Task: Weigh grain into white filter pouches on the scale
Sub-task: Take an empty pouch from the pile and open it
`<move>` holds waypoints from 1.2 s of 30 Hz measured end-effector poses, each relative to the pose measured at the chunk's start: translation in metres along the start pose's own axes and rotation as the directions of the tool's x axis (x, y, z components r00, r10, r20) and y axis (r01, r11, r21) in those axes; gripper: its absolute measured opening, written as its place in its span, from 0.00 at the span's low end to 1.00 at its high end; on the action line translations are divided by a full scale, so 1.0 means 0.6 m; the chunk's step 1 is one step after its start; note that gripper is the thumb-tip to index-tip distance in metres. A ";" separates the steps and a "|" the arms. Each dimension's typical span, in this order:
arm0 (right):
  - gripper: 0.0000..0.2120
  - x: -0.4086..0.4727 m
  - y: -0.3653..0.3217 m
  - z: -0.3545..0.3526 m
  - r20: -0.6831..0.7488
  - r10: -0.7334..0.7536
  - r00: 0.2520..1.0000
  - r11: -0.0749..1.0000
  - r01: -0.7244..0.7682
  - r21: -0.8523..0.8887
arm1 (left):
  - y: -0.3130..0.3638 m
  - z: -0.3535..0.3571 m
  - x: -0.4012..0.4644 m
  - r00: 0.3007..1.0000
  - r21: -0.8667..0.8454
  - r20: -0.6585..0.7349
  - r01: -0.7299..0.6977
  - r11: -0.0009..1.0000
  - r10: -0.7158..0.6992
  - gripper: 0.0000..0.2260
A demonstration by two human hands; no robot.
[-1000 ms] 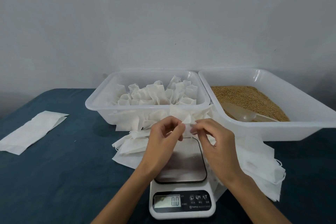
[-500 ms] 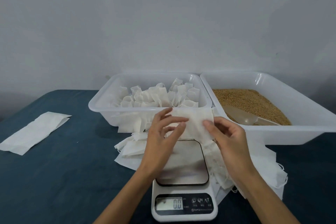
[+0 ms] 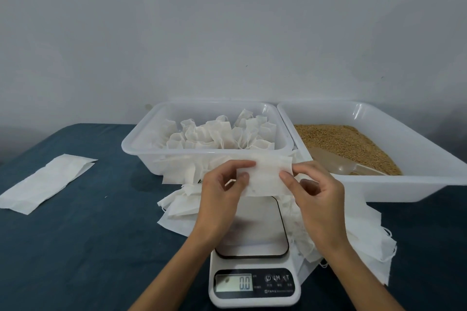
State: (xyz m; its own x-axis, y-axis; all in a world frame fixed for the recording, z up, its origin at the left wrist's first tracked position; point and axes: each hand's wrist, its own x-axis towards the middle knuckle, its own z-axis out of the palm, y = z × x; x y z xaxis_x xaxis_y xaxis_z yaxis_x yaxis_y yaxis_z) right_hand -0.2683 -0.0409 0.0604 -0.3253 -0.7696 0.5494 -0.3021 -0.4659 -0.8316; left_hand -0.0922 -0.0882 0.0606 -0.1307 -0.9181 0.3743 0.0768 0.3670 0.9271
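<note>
I hold one white filter pouch (image 3: 266,178) flat above the far end of the scale (image 3: 252,232). My left hand (image 3: 222,194) pinches its left edge and my right hand (image 3: 317,199) pinches its right edge. The scale's steel plate is bare and its display (image 3: 233,283) reads 0.0. Golden grain (image 3: 346,145) fills the right tub (image 3: 394,184), with a clear scoop (image 3: 336,163) lying in it. A loose heap of flat white pouches (image 3: 366,240) spreads around the scale.
A white tub (image 3: 141,151) behind my left hand holds several filled, gathered pouches (image 3: 219,134). A stack of flat white sheets (image 3: 48,182) lies at the far left on the dark blue tabletop (image 3: 88,247). A grey wall stands behind.
The pouch, bunched between my fingertips a second ago, is now spread flat and stretched wide, with my hands drawn apart to its two edges.
</note>
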 end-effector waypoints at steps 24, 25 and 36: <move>0.05 0.001 -0.001 -0.003 0.035 0.070 0.997 0.995 -0.072 0.066 | 0.004 -0.004 0.002 0.998 -0.050 -0.049 0.023 0.998 -0.026 0.15; 0.06 0.001 -0.001 -0.004 0.043 0.067 0.997 0.996 -0.069 0.062 | 0.006 -0.003 0.002 0.998 -0.048 -0.046 0.027 0.998 -0.029 0.14; 0.05 0.001 -0.001 -0.005 0.045 -0.002 0.999 1.000 0.000 0.028 | 0.015 -0.006 0.003 0.988 -0.155 -0.055 0.133 0.979 -0.143 0.13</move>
State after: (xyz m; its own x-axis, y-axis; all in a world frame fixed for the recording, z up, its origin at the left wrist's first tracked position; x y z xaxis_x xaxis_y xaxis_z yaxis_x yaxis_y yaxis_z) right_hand -0.2707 -0.0398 0.0616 -0.2843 -0.7877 0.5466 -0.2775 -0.4781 -0.8333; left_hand -0.0882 -0.0875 0.0693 -0.0858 -0.9680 0.2360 0.2106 0.2139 0.9539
